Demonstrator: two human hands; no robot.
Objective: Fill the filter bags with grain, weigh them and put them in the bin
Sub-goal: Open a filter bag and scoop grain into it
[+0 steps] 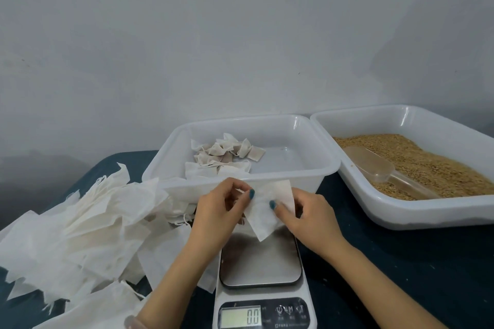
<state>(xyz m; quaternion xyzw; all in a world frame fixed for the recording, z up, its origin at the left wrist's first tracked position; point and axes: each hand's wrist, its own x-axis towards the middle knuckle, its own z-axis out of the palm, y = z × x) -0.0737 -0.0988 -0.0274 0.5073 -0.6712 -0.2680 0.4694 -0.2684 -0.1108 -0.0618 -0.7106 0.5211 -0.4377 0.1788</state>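
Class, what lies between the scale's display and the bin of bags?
Head view: the scale's platform, left hand and right hand holding an empty bag.

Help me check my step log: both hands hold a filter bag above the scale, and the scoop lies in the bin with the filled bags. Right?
Not quite: the scoop lies on the grain in the tray, not in the bin with the filled bags; the head view shows it. The left hand and right hand do hold the filter bag above the scale.
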